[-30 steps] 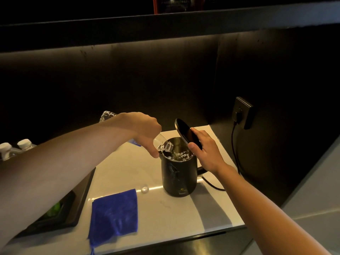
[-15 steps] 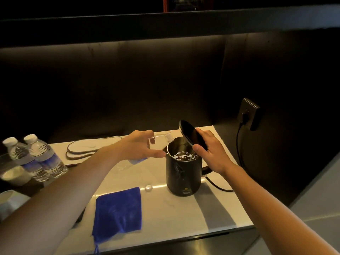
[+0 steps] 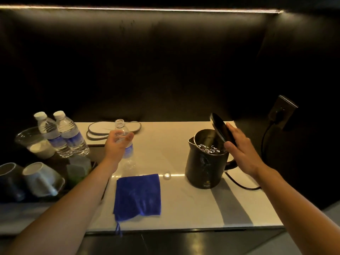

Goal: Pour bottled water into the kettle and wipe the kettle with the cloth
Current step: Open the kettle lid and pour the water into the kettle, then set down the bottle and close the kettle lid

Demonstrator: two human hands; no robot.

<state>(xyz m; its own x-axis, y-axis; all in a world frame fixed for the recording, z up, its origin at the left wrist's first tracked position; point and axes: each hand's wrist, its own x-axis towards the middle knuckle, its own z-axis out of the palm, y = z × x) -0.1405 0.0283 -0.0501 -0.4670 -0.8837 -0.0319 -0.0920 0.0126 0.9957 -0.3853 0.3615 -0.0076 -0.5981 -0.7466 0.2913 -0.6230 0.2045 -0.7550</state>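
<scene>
One open bottle [image 3: 124, 142], upright at desk [image 3: 184, 205] centre-left, left hand [image 3: 117, 146] wrapped around it. One black kettle [image 3: 204, 166] right of centre, water inside, lid [image 3: 220, 128] tipped up; right hand [image 3: 239, 146] fingers flat against the lid, not curled shut. One blue cloth [image 3: 138, 195] lies near, its corner just at the near desk edge. Two sealed bottles [image 3: 62, 134] far left. One loose cap [image 3: 167, 175] between cloth and kettle. Bare desk between bottle and kettle.
</scene>
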